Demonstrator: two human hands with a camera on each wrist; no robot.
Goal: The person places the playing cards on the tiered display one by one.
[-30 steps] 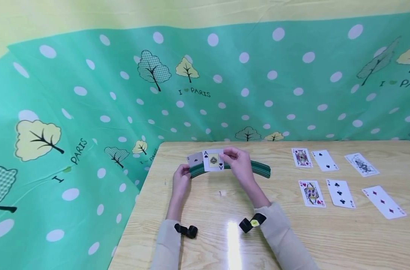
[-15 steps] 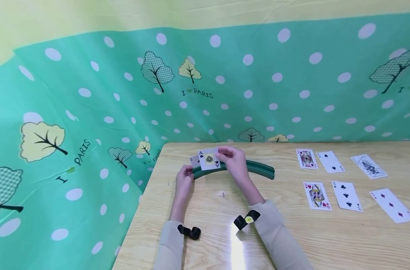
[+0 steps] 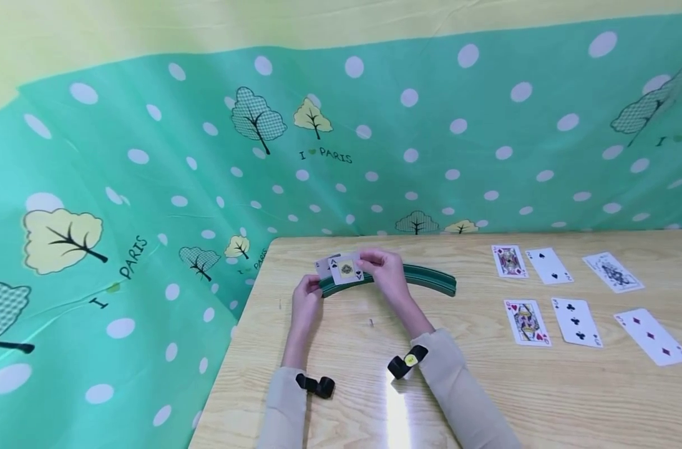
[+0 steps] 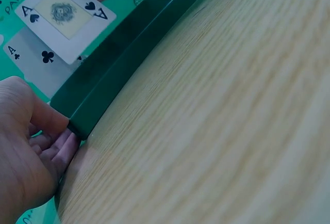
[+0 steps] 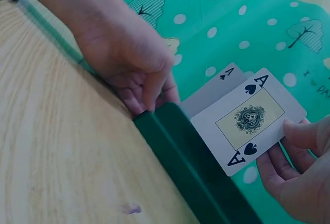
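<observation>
A curved green card holder (image 3: pixel 430 279) lies towards the back of the table. My left hand (image 3: pixel 306 299) grips its left end between thumb and fingers. Near that end an ace of clubs (image 4: pixel 33 59) stands in the holder, partly hidden. My right hand (image 3: pixel 390 274) pinches an ace of spades (image 5: pixel 250 121) by its right edge, thumb on the face and fingers behind. This card is tilted, its lower edge right at the holder, and overlaps the ace of clubs in front.
On the right of the wooden table (image 3: pixel 458 405) several cards lie face up in two rows, among them a two of spades (image 3: pixel 550 266), a joker (image 3: pixel 613 272), a queen of hearts (image 3: pixel 527 321) and a three of clubs (image 3: pixel 577 322). A dotted green cloth (image 3: pixel 374 156) hangs behind.
My right hand has brought the ace of spades left and slightly down, so it covers more of the ace of clubs. My left hand keeps its grip on the holder's end.
</observation>
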